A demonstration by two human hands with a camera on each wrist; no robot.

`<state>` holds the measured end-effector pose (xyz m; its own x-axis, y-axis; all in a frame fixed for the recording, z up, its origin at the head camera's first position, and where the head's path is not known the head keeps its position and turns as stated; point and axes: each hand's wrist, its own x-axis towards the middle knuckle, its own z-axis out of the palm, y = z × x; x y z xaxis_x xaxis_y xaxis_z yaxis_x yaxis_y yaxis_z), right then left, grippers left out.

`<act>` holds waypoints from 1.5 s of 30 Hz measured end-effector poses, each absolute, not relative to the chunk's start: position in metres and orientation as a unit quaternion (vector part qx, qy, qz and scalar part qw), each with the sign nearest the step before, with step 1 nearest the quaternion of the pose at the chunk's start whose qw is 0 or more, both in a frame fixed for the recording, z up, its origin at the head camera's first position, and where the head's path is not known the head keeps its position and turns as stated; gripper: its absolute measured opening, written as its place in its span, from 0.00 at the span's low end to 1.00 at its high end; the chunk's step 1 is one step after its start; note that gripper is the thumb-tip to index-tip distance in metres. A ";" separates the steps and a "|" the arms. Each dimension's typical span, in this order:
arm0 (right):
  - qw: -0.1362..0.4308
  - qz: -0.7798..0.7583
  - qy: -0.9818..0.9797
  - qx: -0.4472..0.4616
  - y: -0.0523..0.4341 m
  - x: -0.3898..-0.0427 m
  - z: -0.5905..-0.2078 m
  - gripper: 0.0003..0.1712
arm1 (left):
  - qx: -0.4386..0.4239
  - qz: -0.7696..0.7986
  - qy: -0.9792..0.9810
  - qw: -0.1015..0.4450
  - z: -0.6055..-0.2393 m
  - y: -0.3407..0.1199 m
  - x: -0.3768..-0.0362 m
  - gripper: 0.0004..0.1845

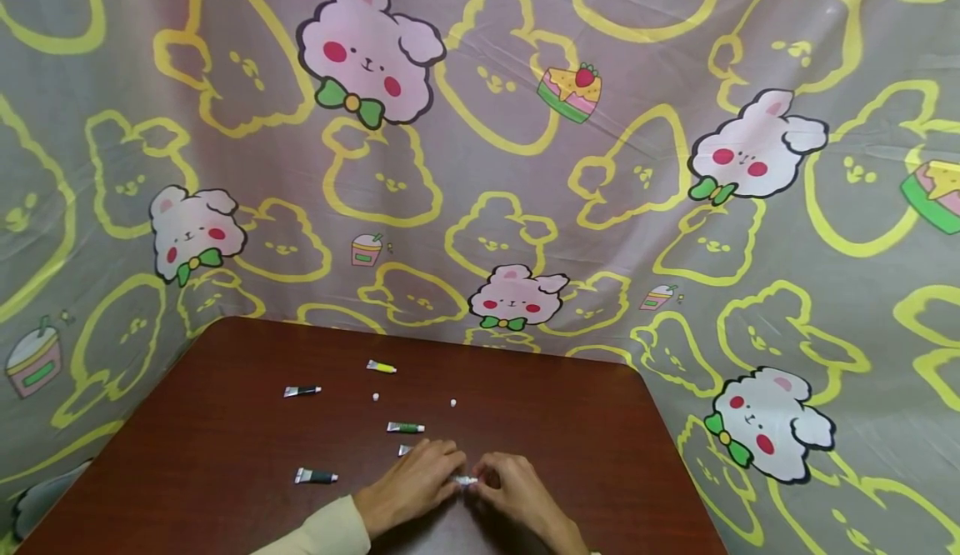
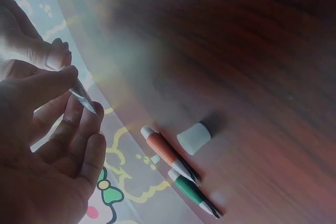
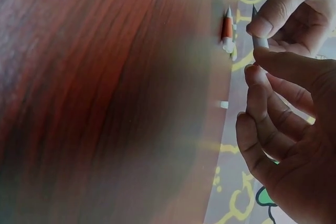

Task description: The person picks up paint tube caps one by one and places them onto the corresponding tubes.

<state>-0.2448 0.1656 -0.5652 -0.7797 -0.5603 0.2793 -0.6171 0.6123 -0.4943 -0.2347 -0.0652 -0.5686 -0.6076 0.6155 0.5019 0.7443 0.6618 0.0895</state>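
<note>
Brown table (image 1: 187, 455) w/ scattered paint tubes (image 1: 302, 391), loose white caps (image 1: 376, 397); bunny-print cloth (image 1: 525, 122) behind.

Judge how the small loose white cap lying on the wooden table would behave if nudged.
The small white plastic cap looks light, so it would probably skid easily on the smooth brown wooden table. It is round and slightly tapered, so on its side it may roll in a curve.

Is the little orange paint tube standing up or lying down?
Lying down. The orange tube lies flat on the table beside a green tube, near a loose white cap.
</note>
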 end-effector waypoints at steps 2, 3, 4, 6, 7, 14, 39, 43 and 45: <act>0.047 0.300 -0.896 0.324 0.165 -0.245 -0.565 0.07 | -0.380 -0.144 -0.889 0.212 -0.568 -0.065 -0.235 0.12; 0.047 0.303 -0.896 0.321 0.165 -0.245 -0.566 0.07 | -0.379 -0.145 -0.890 0.209 -0.567 -0.065 -0.235 0.12; 0.047 0.306 -0.896 0.319 0.165 -0.245 -0.566 0.07 | -0.377 -0.147 -0.891 0.204 -0.566 -0.065 -0.235 0.11; 0.046 0.310 -0.896 0.315 0.165 -0.246 -0.566 0.07 | -0.377 -0.149 -0.892 0.202 -0.565 -0.065 -0.235 0.11; 0.049 0.309 -0.896 0.317 0.165 -0.245 -0.566 0.07 | -0.377 -0.152 -0.891 0.202 -0.565 -0.065 -0.235 0.11; 0.076 0.293 -0.894 0.330 0.167 -0.243 -0.567 0.06 | -0.383 -0.162 -0.884 0.213 -0.565 -0.065 -0.236 0.10; 0.034 0.387 -0.867 0.311 0.172 -0.247 -0.570 0.04 | -0.374 -0.196 -0.881 0.214 -0.564 -0.063 -0.236 0.09; 0.037 0.369 -0.874 0.314 0.172 -0.247 -0.569 0.08 | -0.376 -0.199 -0.877 0.224 -0.564 -0.063 -0.236 0.10; 0.034 0.363 -0.875 0.317 0.173 -0.247 -0.568 0.10 | -0.375 -0.201 -0.878 0.221 -0.563 -0.063 -0.235 0.10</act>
<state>-0.2473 0.1725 -0.5683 -0.7965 -0.5303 0.2905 -0.5802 0.5353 -0.6138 -0.2355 -0.0634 -0.5632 -0.6207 0.5704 0.5380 0.7475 0.6376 0.1864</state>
